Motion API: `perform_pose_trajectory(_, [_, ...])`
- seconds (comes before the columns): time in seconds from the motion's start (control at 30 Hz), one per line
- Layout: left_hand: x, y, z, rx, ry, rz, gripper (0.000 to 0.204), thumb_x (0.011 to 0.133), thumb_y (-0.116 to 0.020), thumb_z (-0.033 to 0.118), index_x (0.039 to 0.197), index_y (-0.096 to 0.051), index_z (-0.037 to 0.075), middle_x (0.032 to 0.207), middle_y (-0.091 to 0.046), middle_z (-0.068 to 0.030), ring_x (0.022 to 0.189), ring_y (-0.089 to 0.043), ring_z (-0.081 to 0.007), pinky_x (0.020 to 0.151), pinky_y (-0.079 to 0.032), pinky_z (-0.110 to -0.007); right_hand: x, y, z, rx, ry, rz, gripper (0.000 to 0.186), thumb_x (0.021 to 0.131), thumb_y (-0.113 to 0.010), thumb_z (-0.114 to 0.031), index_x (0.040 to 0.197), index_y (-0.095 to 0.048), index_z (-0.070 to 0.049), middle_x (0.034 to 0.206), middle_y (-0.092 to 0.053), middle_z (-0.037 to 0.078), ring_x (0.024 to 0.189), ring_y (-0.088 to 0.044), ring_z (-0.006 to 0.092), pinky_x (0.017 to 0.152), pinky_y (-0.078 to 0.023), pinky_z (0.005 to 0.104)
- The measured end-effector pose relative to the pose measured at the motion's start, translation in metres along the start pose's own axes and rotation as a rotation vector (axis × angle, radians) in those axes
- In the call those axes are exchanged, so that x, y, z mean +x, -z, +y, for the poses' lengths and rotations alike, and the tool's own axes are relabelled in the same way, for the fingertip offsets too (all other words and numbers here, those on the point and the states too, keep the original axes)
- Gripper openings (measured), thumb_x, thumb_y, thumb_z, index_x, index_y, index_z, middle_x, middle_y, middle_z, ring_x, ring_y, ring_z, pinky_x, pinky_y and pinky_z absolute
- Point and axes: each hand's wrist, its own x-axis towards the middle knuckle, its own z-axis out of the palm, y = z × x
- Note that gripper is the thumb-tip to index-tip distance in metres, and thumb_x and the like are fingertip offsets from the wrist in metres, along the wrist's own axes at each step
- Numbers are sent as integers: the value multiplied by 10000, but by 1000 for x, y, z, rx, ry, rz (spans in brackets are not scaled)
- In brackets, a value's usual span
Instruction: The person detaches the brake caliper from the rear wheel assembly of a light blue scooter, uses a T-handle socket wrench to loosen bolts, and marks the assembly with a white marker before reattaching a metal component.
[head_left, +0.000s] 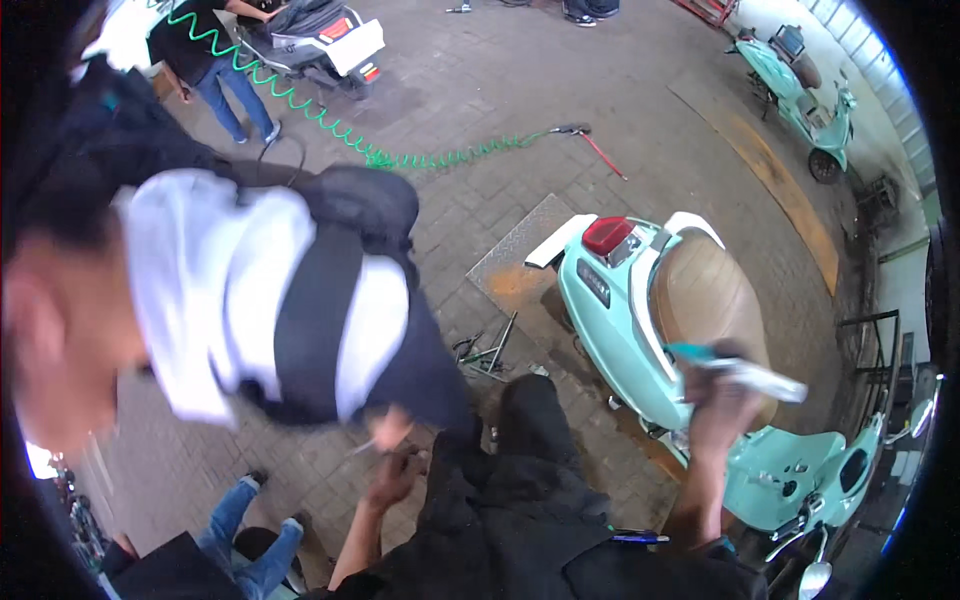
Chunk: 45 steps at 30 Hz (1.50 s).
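My right hand [715,405] is raised over the tan seat [705,290] of a mint-green scooter [620,345]. Its fingers are wrapped round a long white-and-teal object [765,381], blurred by motion, so its kind is unclear. Low beside my left knee, my left hand [395,482] has its fingers curled. Whatever those fingers may hold is too small and blurred to make out. Just above it is another person's hand [393,430], close to a thin pale stick [363,447]. That person, in a white-and-dark shirt [225,290], leans in from the left.
Metal tools [490,355] lie on the paved floor by a metal plate [515,255]. A green coiled air hose [440,160] runs to an air gun [572,130]. Another mint scooter [795,90] stands far right. A person in jeans [225,95] is beside a white scooter [355,45].
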Motion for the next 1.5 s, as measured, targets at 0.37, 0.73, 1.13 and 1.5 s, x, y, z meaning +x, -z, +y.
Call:
perform_pose_trajectory(0.37, [102, 47, 85, -318, 174, 245, 324, 943, -543, 321, 989, -583, 2, 740, -550, -21, 678, -494, -101, 613, -414, -278, 111, -181, -5, 410, -202, 166, 227, 982, -426, -225, 1012, -568, -51, 622, -468, -7, 569, -425, 51, 504, -318, 189])
perform_pose_trajectory(0.73, [273, 162, 115, 657, 352, 416, 540, 819, -595, 541, 842, -656, 5, 795, -652, -233, 828, -637, -401, 723, -490, -446, 239, -177, 28, 476, -357, 352, 114, 873, -498, -54, 919, -593, -10, 727, -560, 27, 599, -485, 62, 494, -357, 191])
perform_pose_trajectory(1.13, [585, 180, 160, 1234, 102, -534, 887, 722, -452, 805, 1100, -648, 27, 1074, -640, -231, 1049, -599, -364, 907, -455, -441, 132, -157, 76, -318, -574, 685, 176, 916, -548, -190, 970, -592, -28, 914, -571, 31, 878, -498, 123, 773, -394, 270])
perform_pose_trajectory(1.5, [730, 195, 161, 1415, -189, -1399, 629, 837, -475, 623, 878, -684, 32, 794, -671, -184, 772, -641, -347, 688, -480, -454, -26, -286, 15, -1088, -1196, 800, 357, 943, -535, -331, 847, -674, -17, 790, -641, 105, 678, -555, 161, 638, -454, 356])
